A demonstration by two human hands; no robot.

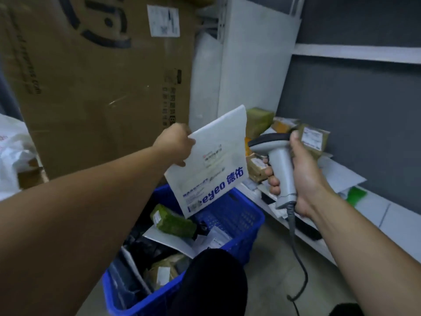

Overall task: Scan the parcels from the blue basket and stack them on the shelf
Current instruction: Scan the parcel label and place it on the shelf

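My left hand [174, 142] grips the upper left edge of a white parcel bag with blue lettering [211, 165], held upright above the blue basket [241, 215]. My right hand [300, 176] holds a grey handheld scanner [276, 156] just right of the bag, its head turned toward the bag's label. Its cable hangs down to the floor. The basket holds several parcels, among them a green wrapped one [173, 221], black bags and a brown one [163, 270]. The white lower shelf [373, 208] on the right carries several brown parcels [313, 139] and white envelopes.
A very large cardboard box [95, 83] leans at the left behind the basket. White foam panels [250, 60] stand upright in the corner. White plastic bags [11, 151] lie at the far left. My dark-clothed knee [211, 283] overlaps the basket's near side. An upper shelf board [357, 53] runs above.
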